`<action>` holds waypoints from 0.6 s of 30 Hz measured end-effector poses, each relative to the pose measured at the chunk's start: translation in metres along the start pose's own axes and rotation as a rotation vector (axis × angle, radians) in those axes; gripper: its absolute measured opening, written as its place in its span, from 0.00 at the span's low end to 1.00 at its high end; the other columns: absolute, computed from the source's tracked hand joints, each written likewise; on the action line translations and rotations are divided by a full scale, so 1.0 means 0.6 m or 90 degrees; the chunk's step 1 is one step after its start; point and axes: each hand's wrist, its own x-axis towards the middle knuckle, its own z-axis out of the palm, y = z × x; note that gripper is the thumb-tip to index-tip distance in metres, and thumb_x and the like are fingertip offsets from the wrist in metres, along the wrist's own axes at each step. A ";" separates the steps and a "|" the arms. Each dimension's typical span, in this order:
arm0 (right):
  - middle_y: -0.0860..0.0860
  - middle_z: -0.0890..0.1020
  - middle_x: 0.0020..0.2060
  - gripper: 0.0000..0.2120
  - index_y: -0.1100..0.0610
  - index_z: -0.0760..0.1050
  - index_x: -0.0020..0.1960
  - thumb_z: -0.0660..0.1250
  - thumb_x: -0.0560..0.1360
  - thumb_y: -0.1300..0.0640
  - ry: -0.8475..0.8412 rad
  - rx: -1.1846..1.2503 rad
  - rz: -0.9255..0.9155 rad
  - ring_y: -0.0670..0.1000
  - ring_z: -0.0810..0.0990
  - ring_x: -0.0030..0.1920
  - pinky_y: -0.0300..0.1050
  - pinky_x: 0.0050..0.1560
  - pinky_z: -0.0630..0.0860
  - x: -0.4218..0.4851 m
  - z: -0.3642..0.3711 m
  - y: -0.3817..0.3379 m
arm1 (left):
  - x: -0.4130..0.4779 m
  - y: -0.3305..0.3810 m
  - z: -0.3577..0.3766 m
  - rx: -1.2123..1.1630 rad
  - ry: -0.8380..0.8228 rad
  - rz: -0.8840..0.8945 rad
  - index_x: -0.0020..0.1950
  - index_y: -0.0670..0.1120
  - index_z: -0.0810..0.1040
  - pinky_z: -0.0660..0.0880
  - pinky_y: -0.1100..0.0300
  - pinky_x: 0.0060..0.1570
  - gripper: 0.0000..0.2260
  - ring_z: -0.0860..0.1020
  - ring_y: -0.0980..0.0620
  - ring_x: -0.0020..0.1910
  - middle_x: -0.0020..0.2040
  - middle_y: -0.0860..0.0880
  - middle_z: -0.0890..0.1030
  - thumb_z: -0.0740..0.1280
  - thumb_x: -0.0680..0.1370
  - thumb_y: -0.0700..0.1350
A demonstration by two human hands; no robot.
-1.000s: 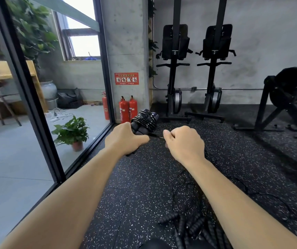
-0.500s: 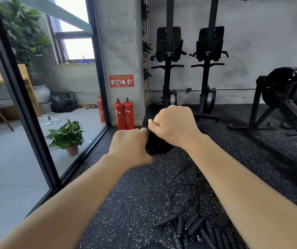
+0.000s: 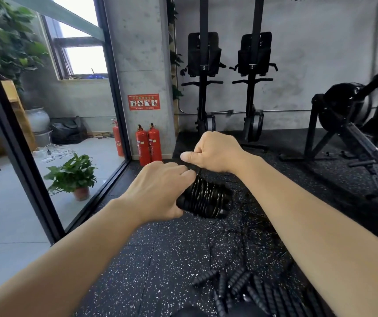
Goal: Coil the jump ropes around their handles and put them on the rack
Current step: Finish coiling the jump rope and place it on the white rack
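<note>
The left hand (image 3: pixel 158 191) is clamped round one end of a pair of handles (image 3: pixel 206 199), held up above the floor (image 3: pixel 149 259); the right hand (image 3: pixel 215 152), fisted just above, pinches the rope (image 3: pixel 199 173) taut off the coil; many turns already wrap the handles, yet loose rope, blurred, trails down to the right, so I judge this one nearly wound, not finished; a pile (image 3: pixel 240 284) of uncoiled ropes, roughly a dozen grips, lies near the feet; no rack is in view; beyond stand three extinguishers (image 3: pixel 148 143), two rowers (image 3: pixel 204 88) and one plant (image 3: pixel 73 172).
</note>
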 end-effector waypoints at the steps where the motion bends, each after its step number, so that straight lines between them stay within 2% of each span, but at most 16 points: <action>1: 0.46 0.64 0.15 0.31 0.55 0.64 0.21 0.64 0.77 0.40 -0.023 0.043 0.021 0.48 0.66 0.23 0.44 0.35 0.69 0.001 0.002 0.005 | 0.000 0.000 -0.002 -0.009 0.009 0.004 0.39 0.50 0.66 0.75 0.54 0.32 0.17 0.73 0.51 0.31 0.32 0.55 0.72 0.73 0.62 0.52; 4: 0.45 0.58 0.17 0.32 0.52 0.57 0.20 0.67 0.76 0.43 -0.088 0.211 0.058 0.49 0.57 0.22 0.46 0.36 0.65 0.003 0.010 0.021 | 0.000 0.004 -0.008 -0.045 0.022 -0.001 0.41 0.51 0.68 0.74 0.50 0.48 0.13 0.73 0.52 0.35 0.35 0.56 0.72 0.71 0.67 0.51; 6: 0.47 0.58 0.19 0.31 0.53 0.58 0.21 0.68 0.75 0.43 -0.115 0.296 0.088 0.48 0.56 0.22 0.44 0.35 0.63 -0.001 0.015 0.029 | 0.000 0.004 -0.011 -0.081 0.018 -0.010 0.42 0.51 0.68 0.71 0.49 0.54 0.12 0.72 0.52 0.37 0.37 0.57 0.71 0.71 0.68 0.51; 9: 0.49 0.63 0.19 0.27 0.56 0.64 0.26 0.66 0.76 0.42 -0.163 0.378 0.127 0.47 0.60 0.21 0.39 0.27 0.62 -0.016 0.020 0.032 | 0.005 0.006 -0.014 -0.143 0.002 -0.038 0.42 0.51 0.67 0.68 0.50 0.55 0.14 0.71 0.53 0.39 0.38 0.58 0.70 0.72 0.67 0.49; 11: 0.46 0.63 0.17 0.27 0.56 0.62 0.26 0.64 0.78 0.44 -0.174 0.418 0.143 0.44 0.59 0.19 0.35 0.23 0.59 -0.018 0.025 0.033 | 0.010 0.008 -0.015 -0.184 -0.015 -0.053 0.45 0.49 0.70 0.66 0.49 0.57 0.13 0.73 0.54 0.42 0.40 0.57 0.73 0.72 0.68 0.48; 13: 0.43 0.62 0.14 0.25 0.56 0.61 0.27 0.60 0.81 0.51 -0.192 0.390 0.140 0.42 0.60 0.16 0.33 0.23 0.59 -0.021 0.027 0.031 | 0.016 0.011 -0.016 -0.222 -0.035 -0.065 0.51 0.49 0.73 0.64 0.52 0.60 0.15 0.74 0.55 0.47 0.44 0.56 0.77 0.72 0.68 0.48; 15: 0.42 0.65 0.13 0.23 0.56 0.63 0.28 0.59 0.81 0.62 -0.224 0.417 0.155 0.41 0.64 0.16 0.32 0.24 0.62 -0.034 0.032 0.034 | 0.020 0.012 -0.015 -0.253 -0.037 -0.084 0.49 0.50 0.72 0.64 0.56 0.56 0.15 0.74 0.55 0.45 0.43 0.56 0.77 0.74 0.67 0.47; 17: 0.43 0.69 0.15 0.22 0.55 0.65 0.31 0.54 0.80 0.72 -0.173 0.522 0.198 0.40 0.69 0.17 0.33 0.23 0.66 -0.053 0.048 0.041 | 0.022 0.012 -0.011 -0.257 -0.024 -0.109 0.46 0.49 0.71 0.64 0.57 0.49 0.15 0.74 0.56 0.42 0.40 0.56 0.75 0.74 0.66 0.48; 18: 0.44 0.72 0.18 0.21 0.55 0.65 0.33 0.51 0.80 0.72 -0.129 0.562 0.243 0.40 0.72 0.18 0.32 0.22 0.68 -0.069 0.054 0.042 | 0.022 0.012 -0.010 -0.267 -0.019 -0.126 0.48 0.48 0.73 0.64 0.59 0.47 0.16 0.74 0.56 0.41 0.40 0.56 0.75 0.74 0.65 0.48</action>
